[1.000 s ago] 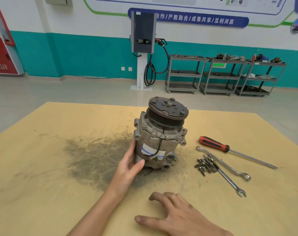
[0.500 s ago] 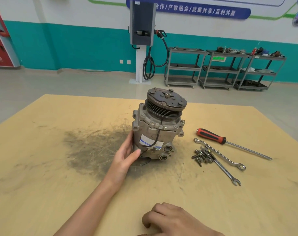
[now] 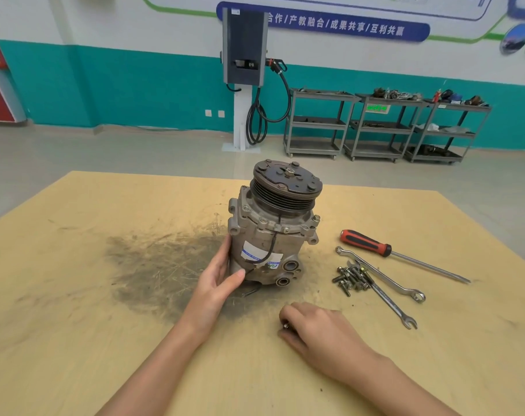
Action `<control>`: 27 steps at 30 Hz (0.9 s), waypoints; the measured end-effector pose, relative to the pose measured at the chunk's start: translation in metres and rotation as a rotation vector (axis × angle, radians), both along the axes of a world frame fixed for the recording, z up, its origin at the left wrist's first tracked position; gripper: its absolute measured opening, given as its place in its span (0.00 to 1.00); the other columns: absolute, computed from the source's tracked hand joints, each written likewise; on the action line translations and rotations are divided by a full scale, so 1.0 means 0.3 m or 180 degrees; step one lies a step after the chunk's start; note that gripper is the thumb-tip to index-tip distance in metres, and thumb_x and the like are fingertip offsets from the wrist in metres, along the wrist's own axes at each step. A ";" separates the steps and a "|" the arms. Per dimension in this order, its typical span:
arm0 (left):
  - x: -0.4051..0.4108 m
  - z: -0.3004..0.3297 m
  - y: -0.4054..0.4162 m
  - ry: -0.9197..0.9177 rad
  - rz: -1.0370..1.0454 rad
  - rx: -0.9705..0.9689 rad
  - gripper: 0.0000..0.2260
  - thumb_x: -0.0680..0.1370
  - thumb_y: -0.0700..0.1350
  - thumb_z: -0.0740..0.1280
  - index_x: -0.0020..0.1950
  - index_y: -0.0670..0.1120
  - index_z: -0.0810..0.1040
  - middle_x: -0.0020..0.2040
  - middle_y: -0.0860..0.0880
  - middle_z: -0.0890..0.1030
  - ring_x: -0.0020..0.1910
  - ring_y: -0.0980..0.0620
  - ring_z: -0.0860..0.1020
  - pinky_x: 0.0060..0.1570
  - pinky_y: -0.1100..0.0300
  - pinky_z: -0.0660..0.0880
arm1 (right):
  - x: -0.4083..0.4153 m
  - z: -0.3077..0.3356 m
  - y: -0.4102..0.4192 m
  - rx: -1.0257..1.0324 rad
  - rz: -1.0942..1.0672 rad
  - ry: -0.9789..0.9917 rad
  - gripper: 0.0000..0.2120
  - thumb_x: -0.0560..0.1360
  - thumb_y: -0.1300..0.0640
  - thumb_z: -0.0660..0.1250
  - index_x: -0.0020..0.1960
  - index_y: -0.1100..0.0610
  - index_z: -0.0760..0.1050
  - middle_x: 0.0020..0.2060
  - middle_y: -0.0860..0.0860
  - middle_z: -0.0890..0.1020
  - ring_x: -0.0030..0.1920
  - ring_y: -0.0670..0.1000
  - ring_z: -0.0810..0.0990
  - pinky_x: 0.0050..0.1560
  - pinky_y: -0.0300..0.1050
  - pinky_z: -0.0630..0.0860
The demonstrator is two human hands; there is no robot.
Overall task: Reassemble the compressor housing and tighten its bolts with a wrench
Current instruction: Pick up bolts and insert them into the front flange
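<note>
left hand (image 3: 217, 280) grips compressor (image 3: 270, 235); right hand (image 3: 312, 328) pinches a bolt (image 3: 285, 326).

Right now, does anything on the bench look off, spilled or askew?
A dark greasy smear stains the yellow wooden tabletop left of the grey metal compressor, which leans tilted, steadied by the left hand. Loose bolts lie heaped beside two wrenches.

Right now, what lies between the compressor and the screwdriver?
Nothing: in the head view the stretch of table between the compressor and the screwdriver is bare. The bolts and two wrenches lie nearer the camera.
</note>
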State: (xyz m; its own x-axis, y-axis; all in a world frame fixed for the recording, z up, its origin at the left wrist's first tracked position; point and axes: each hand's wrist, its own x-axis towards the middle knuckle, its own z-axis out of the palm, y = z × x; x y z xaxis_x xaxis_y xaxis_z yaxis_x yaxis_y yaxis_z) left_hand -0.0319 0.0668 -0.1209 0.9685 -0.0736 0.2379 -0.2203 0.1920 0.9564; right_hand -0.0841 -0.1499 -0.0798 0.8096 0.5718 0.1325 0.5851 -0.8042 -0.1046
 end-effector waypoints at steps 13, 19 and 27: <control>0.002 0.000 -0.004 -0.0087 0.0090 -0.0009 0.33 0.72 0.53 0.72 0.75 0.59 0.63 0.72 0.68 0.71 0.74 0.66 0.66 0.66 0.72 0.68 | 0.204 0.292 0.000 0.3778 -0.0541 -0.0166 0.06 0.78 0.63 0.66 0.47 0.52 0.75 0.34 0.47 0.79 0.34 0.45 0.75 0.35 0.38 0.70; 0.014 -0.007 -0.001 -0.0047 0.0151 -0.0051 0.31 0.71 0.58 0.73 0.72 0.62 0.67 0.74 0.64 0.71 0.75 0.63 0.66 0.66 0.71 0.69 | 0.214 0.264 0.010 0.3882 -0.0484 0.0186 0.02 0.77 0.61 0.67 0.47 0.55 0.75 0.34 0.49 0.78 0.35 0.45 0.76 0.35 0.40 0.73; 0.017 -0.013 -0.002 -0.0099 0.0137 -0.0067 0.32 0.71 0.56 0.72 0.73 0.60 0.66 0.74 0.63 0.70 0.75 0.64 0.65 0.71 0.65 0.66 | 0.244 0.296 -0.052 0.3776 0.0010 0.0864 0.03 0.77 0.64 0.67 0.47 0.58 0.73 0.29 0.46 0.79 0.29 0.42 0.75 0.31 0.30 0.69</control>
State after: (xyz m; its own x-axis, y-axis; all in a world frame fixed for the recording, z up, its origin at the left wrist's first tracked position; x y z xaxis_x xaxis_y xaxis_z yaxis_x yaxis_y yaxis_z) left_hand -0.0269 0.0662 -0.1247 0.9628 -0.0268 0.2690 -0.2584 0.2018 0.9447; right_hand -0.0110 -0.1655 0.0091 0.8910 0.2127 0.4010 0.4318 -0.1247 -0.8933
